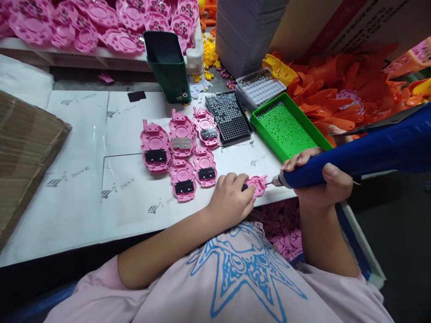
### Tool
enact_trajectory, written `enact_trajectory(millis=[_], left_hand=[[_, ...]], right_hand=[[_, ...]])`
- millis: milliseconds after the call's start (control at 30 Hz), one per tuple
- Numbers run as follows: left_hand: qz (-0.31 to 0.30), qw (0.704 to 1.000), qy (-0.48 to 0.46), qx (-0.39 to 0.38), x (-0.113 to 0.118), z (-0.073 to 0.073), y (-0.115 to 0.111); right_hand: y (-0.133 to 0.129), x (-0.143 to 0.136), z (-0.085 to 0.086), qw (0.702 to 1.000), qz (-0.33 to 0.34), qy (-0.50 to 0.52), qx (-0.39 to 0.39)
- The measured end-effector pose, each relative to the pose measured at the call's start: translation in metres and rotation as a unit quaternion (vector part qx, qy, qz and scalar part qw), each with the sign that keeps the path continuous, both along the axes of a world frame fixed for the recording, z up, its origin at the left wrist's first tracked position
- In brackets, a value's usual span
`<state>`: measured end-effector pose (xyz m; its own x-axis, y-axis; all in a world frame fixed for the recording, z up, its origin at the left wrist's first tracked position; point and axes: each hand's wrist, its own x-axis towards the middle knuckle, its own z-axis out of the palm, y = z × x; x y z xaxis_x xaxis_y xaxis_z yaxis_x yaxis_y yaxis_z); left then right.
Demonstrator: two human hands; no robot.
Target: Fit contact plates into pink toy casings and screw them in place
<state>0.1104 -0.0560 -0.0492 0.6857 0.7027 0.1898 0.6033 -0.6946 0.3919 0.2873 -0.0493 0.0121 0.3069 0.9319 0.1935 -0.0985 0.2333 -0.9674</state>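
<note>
At the table's front edge my left hand [232, 197] holds a pink plastic case [257, 185], its fingers bent over the case's left side. A bit of black shows at the fingertips. My right hand [323, 179] is wrapped round a blue electric screwdriver [357, 159], its thin bit pointing left at the right part of the case. Whether the tip touches a screw is too small to tell. Left of my left hand lie several pink cases [182, 130], most with black plates [184, 186] and some with silvery ones [208, 133].
Behind the hands are a black perforated tray [232, 130] of screws, a green tray [261, 128] and a dark green bin [173, 80]. A cardboard box [30, 148] stands at left, a crate [101, 60] of pink parts behind, orange parts [323, 89] at right.
</note>
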Motion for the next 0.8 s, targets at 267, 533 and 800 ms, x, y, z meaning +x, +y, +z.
enact_trajectory(millis=[267, 533, 800], left_hand=[[0.046, 0.999, -0.006, 0.007, -0.002, -0.001, -0.007], [0.019, 1.000, -0.007, 0.002, 0.001, -0.001, -0.004], [0.005, 1.000, -0.020, 0.001, -0.003, -0.002, -0.001]], right_hand=[[-0.008, -0.004, -0.010, 0.996, 0.054, -0.025, 0.065], [-0.009, 0.000, -0.016, 0.988, 0.108, -0.078, 0.074], [-0.007, 0.001, -0.006, 0.997, 0.028, 0.033, 0.070]])
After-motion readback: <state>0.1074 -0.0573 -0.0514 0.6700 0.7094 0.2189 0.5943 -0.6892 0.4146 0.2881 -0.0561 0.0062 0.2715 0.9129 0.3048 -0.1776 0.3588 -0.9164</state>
